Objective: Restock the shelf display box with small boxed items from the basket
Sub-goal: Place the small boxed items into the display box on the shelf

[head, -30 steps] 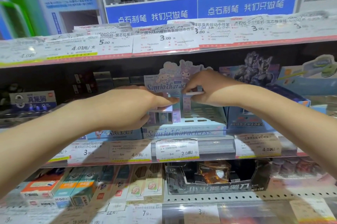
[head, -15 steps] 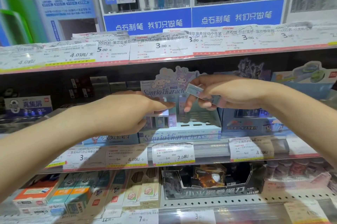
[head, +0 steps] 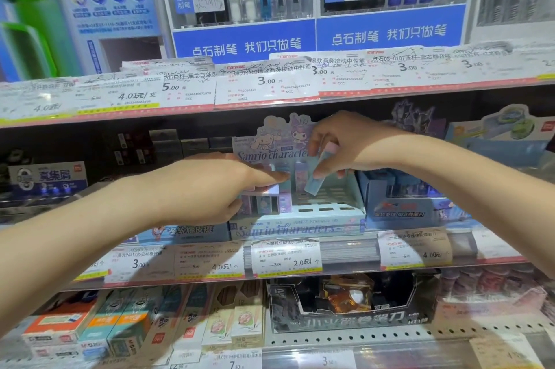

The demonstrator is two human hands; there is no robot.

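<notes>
Three tagged shelves [head: 270,263], perhaps metal.

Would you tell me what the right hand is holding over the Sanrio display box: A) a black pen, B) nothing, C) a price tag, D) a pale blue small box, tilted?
D: the right hand pinches a tilted pale blue small box above the empty slots of the display box.

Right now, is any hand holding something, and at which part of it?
The right hand pinches a small light-blue box by its upper end, tilted over the display box. The left hand rests on boxes inside; a grip cannot be told.
</notes>
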